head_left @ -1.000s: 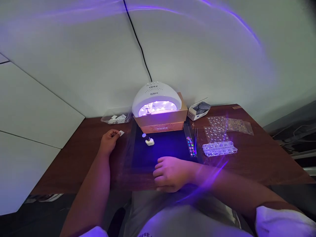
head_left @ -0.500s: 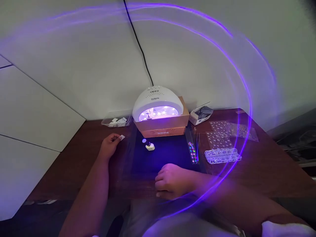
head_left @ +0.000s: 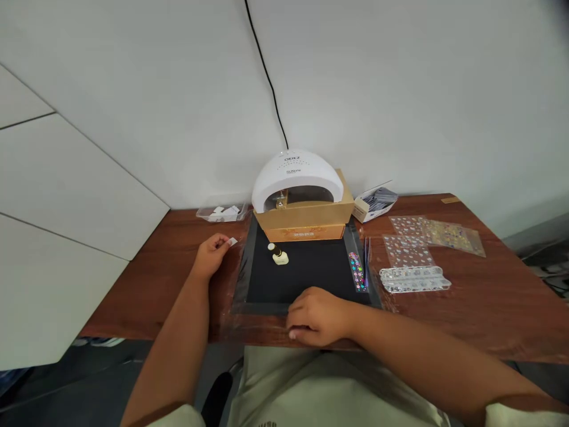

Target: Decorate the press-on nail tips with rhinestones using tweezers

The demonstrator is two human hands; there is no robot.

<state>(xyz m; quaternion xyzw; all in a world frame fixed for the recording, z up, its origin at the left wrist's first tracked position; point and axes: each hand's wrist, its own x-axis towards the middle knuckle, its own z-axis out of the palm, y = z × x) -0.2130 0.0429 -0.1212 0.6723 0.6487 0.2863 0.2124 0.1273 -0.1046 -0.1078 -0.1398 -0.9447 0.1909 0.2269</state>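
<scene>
My left hand pinches a small white wipe pad between thumb and fingers, on the table left of the black mat. Loosely curled, my right hand rests at the mat's front edge, and I see nothing in its fingers. A nail polish bottle with cream polish and a black and gold cap stands tilted in look on the mat, between my hands and the lamp. The white nail lamp is unlit, resting in an open cardboard box; a small clear object shows inside its opening.
Tweezers and a strip of coloured sequins lie at the mat's right edge. Beyond are a clear rhinestone case, sticker sheets and a box of sachets. A clear tray holds white pads. A cable hangs behind.
The lamp's purple light has gone out, and the purple glow has left the table and wall. The view has shifted slightly. Both hands keep about the same places.
</scene>
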